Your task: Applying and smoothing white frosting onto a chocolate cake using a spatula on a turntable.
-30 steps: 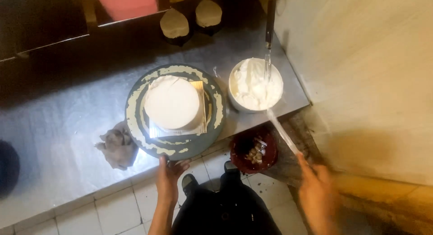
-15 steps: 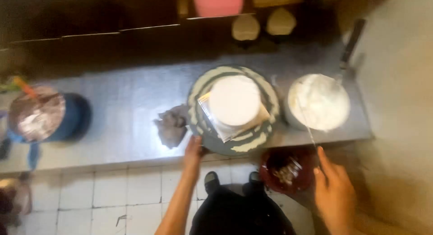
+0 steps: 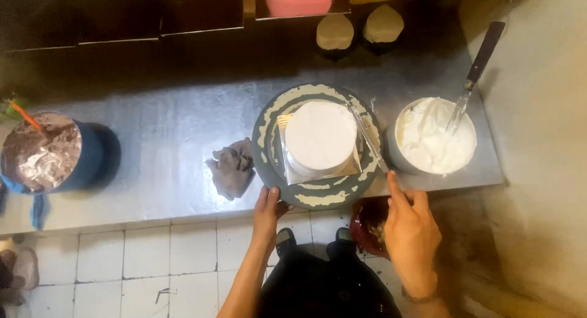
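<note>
Steel-grey and dully shining, the long worktop (image 3: pixel 171 128) runs above a white tiled floor (image 3: pixel 122 257). Nearest, the left hand (image 3: pixel 267 209) grips the near rim of the round, cream-smeared turntable (image 3: pixel 269 135), and the right hand (image 3: pixel 411 227) pinches a slim metal spatula (image 3: pixel 368 138) laid against the smooth white round cake (image 3: pixel 320 135) at the turntable's centre. A careless turn could gouge the soft icing. Left of it lies a crumpled grey rag (image 3: pixel 233 168); right, a bowl of fluffy white cream (image 3: pixel 435 136).
</note>
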